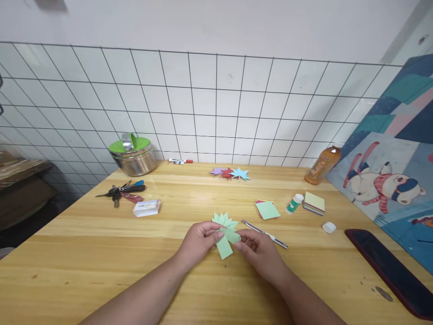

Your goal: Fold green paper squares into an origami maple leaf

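Note:
Between my two hands is a light green folded paper leaf (224, 220) with a pointed, pleated top and a flat strip hanging below. My left hand (202, 238) pinches its left side with thumb and fingers. The thumb and fingers of my right hand (257, 248) close on a green flap on the right side. A slim utility knife (275, 240) lies on the table just behind my right hand, partly hidden by it. Beyond it rests a small stack of square paper (268, 210), light green on top.
Purple, red and blue paper leaves (239, 174) lie near the tiled wall. At right are a glue stick (294, 204), its white cap (329, 227), a paper pad (314, 203), a bottle (324, 164) and a phone (389, 271). At left: keys (122, 190), an eraser (146, 208), a marker (180, 161), a pot (135, 158).

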### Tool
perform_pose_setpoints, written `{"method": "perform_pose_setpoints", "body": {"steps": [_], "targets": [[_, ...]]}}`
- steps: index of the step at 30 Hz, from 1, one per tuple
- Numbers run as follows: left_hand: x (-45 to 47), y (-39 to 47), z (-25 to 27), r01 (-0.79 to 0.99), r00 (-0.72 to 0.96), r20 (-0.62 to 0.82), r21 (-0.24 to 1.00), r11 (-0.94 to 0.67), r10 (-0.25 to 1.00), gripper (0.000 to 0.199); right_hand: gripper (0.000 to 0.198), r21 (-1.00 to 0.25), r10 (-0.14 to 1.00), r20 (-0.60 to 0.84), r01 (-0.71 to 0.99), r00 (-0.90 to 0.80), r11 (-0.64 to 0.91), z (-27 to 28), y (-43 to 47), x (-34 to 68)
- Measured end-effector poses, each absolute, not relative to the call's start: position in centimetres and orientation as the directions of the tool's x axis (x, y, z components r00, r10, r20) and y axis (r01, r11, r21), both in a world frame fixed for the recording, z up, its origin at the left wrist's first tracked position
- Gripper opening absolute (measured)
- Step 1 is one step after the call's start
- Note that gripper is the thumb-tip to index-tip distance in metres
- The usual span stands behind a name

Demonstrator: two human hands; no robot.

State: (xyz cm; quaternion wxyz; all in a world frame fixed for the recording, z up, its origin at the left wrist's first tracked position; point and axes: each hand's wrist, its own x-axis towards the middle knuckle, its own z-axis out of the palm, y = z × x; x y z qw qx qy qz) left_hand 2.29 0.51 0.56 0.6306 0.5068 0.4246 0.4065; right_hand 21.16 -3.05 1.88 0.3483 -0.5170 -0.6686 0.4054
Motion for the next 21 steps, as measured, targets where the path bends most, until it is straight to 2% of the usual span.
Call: {"method": "perform_pose_setpoints", "body": {"steps": [2, 5, 8, 11, 13, 21], "targets": [[2.4, 0.5, 0.5, -0.077, 0.293, -0.136, 0.983, 0.166, 0.946, 0.031, 0.023, -0.859, 0.977, 0.072, 0.486, -0.201, 0.164, 1.7, -2.9, 21.1], [2.4, 0.5, 0.2, -0.078, 0.260, -0.137, 0.984, 0.163, 0.956, 0.031, 0.029, -0.831, 0.972, 0.128, 0.513, -0.195, 0.213, 1.8, -2.6, 21.5], [2.3, 0.6, 0.1, -0.068, 0.233, -0.123, 0.988, 0.142, 0.965, 0.029, 0.027, -0.893, 0.969, 0.128, 0.401, -0.209, 0.204, 2.2, -2.6, 21.9], [2.2, 0.6, 0.3, -0.064, 0.216, -0.118, 0.989, 0.135, 0.969, 0.026, 0.024, -0.971, 0.955, 0.011, 0.226, -0.297, 0.081, 2.5, -2.8, 21.9], [2.2, 0.5, 0.5, -0.082, 0.223, -0.118, 0.987, 0.139, 0.968, 0.025, 0.025, -0.985, 0.928, -0.069, 0.171, -0.366, -0.006, 2.5, -3.1, 21.6], [2.5, 0.2, 0.8, -0.083, 0.250, -0.088, 0.990, 0.112, 0.964, 0.021, 0.029, -0.958, 0.966, -0.023, 0.283, -0.257, 0.052, 2.3, -3.0, 21.0]]}}
